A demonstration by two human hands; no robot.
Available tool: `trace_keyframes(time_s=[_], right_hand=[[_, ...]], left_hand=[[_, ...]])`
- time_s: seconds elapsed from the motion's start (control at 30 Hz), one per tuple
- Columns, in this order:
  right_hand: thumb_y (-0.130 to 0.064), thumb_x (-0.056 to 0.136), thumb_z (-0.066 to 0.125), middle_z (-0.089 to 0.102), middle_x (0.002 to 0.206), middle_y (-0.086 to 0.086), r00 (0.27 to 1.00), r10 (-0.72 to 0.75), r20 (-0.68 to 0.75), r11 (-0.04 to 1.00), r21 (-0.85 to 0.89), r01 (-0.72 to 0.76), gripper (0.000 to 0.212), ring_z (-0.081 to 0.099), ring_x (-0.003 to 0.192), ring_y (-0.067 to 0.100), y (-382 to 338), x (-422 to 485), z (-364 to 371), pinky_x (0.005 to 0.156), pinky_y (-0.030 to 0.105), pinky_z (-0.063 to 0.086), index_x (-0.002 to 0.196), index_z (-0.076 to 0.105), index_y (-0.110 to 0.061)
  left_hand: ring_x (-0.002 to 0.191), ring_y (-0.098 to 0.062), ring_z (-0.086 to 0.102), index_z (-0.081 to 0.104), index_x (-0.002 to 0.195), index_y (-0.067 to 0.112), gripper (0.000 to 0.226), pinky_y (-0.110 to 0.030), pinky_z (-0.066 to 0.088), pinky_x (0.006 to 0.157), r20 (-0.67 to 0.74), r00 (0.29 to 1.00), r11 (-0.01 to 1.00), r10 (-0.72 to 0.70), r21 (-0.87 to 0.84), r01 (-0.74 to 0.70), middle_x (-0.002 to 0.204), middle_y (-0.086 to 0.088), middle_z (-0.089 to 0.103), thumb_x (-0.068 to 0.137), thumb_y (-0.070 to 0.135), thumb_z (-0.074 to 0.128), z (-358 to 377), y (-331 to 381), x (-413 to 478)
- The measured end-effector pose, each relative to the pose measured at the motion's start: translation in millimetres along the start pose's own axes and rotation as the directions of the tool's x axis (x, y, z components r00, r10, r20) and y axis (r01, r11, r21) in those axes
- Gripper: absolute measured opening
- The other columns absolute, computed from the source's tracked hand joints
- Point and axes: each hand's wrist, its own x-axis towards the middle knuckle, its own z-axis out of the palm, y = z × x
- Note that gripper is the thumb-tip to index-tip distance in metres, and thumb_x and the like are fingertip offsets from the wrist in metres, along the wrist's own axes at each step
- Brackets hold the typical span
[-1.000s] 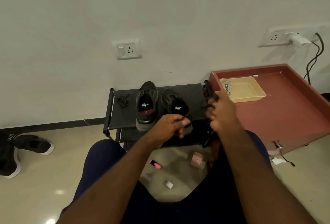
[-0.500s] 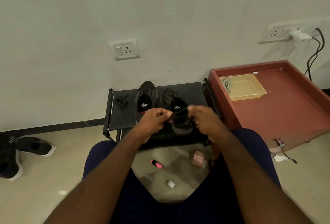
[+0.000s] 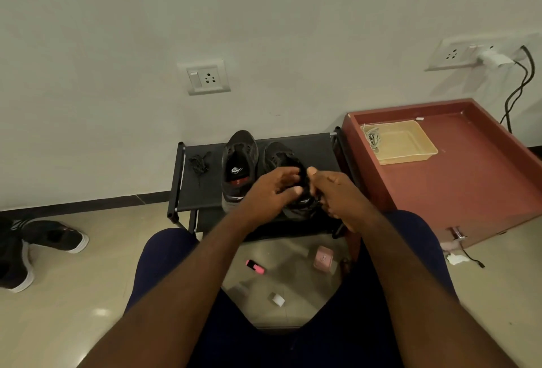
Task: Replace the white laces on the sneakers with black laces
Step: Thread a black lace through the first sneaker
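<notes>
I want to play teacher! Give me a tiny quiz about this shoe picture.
1. True or false: the sneakers on the black rack are bright white.
2. Where is the loose black lace? A: on the floor. B: on the rack, left of the sneakers. C: inside a sneaker.
3. Fill in: the pale laces lie in the yellow ____.
Key: 1 false; 2 B; 3 tray.

Right sneaker (image 3: 278, 156) lacing hidden; floor shoe (image 3: 13, 268) cut by edge.
</notes>
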Motion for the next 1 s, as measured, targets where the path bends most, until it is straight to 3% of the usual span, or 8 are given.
trace_keyframes(time_s=[0.2,0.33,0.53,0.63,0.7,0.8,0.9,1.0], right_hand=[[-0.044,0.099,0.058,0.043,0.047,-0.01,0.966,-0.078,-0.246,0.993,-0.108,0.053,0.042,0.037,0.039,0.001,9.3,5.9,-14.3,0.044,0.02,0.032,0.069,0.057,-0.014],[-0.045,0.096,0.063,0.04,0.047,-0.009,0.886,-0.08,-0.457,0.997,-0.033,0.072,0.042,0.034,0.04,0.004,25.8,9.3,-31.6,0.042,0.023,0.032,0.069,0.054,-0.014],[-0.039,0.099,0.061,0.059,0.073,0.01,0.709,-0.098,-0.698,0.989,0.013,0.15,0.044,0.053,0.067,0.018,33.4,17.3,-37.0,0.06,0.035,0.047,0.087,0.062,0.003],[-0.04,0.097,0.063,0.062,0.074,0.016,0.839,-0.142,-0.525,0.99,-0.067,0.126,0.041,0.053,0.064,0.013,29.3,17.1,-38.4,0.06,0.032,0.046,0.087,0.065,0.0],[-0.036,0.096,0.066,0.057,0.059,-0.002,0.951,-0.17,-0.259,0.973,-0.198,0.12,0.034,0.049,0.054,0.003,20.8,13.8,-23.1,0.054,0.02,0.041,0.082,0.068,-0.005],[-0.025,0.097,0.066,0.056,0.058,-0.011,0.972,-0.227,-0.057,0.944,-0.259,0.205,0.026,0.049,0.053,-0.002,13.1,13.7,1.0,0.054,0.014,0.039,0.075,0.067,-0.012],[-0.028,0.1,0.061,0.058,0.066,-0.007,0.928,-0.252,-0.274,0.956,-0.217,0.196,0.028,0.05,0.056,0.0,12.1,17.7,-2.7,0.054,0.017,0.041,0.08,0.067,-0.009],[-0.037,0.1,0.058,0.054,0.071,-0.002,0.811,-0.003,-0.585,0.983,0.147,0.109,0.027,0.046,0.058,0.008,22.9,21.7,-31.3,0.05,0.025,0.038,0.089,0.066,-0.014]], left_hand=[[0.06,-0.012,0.058,0.067,0.104,0.003,0.012,-0.025,0.052,0.069,0.019,0.994,0.989,-0.104,-0.102,0.106,0.07,-0.009,0.062,0.097,0.009,0.059,1.1,5.1,6.8],[0.062,-0.009,0.058,0.068,0.1,0.005,0.022,-0.014,0.048,0.063,-0.098,0.968,0.972,-0.231,0.027,0.235,0.07,-0.002,0.059,0.101,0.022,0.054,-18.3,-14.3,0.9],[0.054,-0.012,0.047,0.061,0.085,0.011,0.024,-0.027,0.049,0.058,0.004,0.881,0.871,-0.473,-0.15,0.469,0.067,-0.003,0.051,0.103,0.022,0.05,-45.6,-43.1,-6.1],[0.088,-0.015,0.065,0.069,0.103,0.01,0.015,-0.036,0.055,0.087,-0.288,0.919,0.885,-0.27,0.302,0.355,0.094,-0.001,0.068,0.098,0.016,0.056,-47.2,-48.6,-3.7],[0.104,-0.013,0.064,0.063,0.122,0.011,0.027,-0.032,0.052,0.098,-0.174,0.976,0.963,-0.134,0.212,0.17,0.11,-0.001,0.067,0.096,0.011,0.061,-32.1,-29.7,-0.4],[0.104,-0.011,0.067,0.059,0.127,0.009,0.036,-0.024,0.053,0.094,0.041,0.999,1.0,0.005,-0.028,-0.004,0.109,-0.003,0.07,0.092,0.001,0.064,-2.1,-1.0,9.1],[0.07,-0.009,0.064,0.067,0.109,0.008,0.017,-0.02,0.053,0.074,0.026,1.0,0.994,-0.007,-0.107,0.01,0.081,-0.002,0.068,0.097,0.001,0.056,5.1,8.4,14.7],[0.058,-0.009,0.051,0.069,0.101,0.006,0.018,-0.02,0.046,0.066,0.014,0.993,0.989,-0.118,-0.093,0.119,0.071,-0.003,0.06,0.101,0.007,0.051,-7.0,-3.2,11.1]])
